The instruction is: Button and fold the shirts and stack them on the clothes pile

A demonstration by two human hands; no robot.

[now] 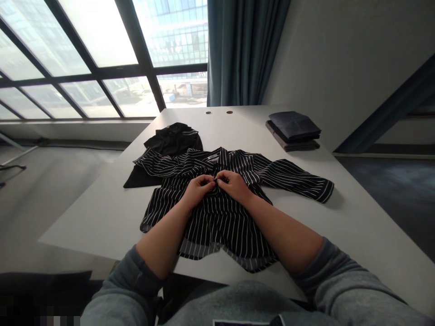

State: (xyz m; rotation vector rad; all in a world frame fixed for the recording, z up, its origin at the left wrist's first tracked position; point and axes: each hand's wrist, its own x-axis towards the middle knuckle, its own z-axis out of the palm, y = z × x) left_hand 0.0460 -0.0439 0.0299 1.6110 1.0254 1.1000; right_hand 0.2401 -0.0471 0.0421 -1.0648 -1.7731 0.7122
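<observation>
A black shirt with white stripes (234,226) lies spread on the white table, collar away from me and hem towards me. At the middle of its front, my left hand (200,188) pinches the fabric between thumb and fingers. Right beside it, fingertips almost meeting, my right hand (233,184) pinches the shirt front too. Any button between the fingertips is too small to make out. One sleeve stretches out to the right; the other side is bunched at the left, over part of a black garment (175,139).
A folded stack of dark clothes (294,129) sits at the table's back right. Two round holes (229,112) pierce the white table (91,217) near its far edge. Behind are large windows (98,68) and a blue curtain (246,50).
</observation>
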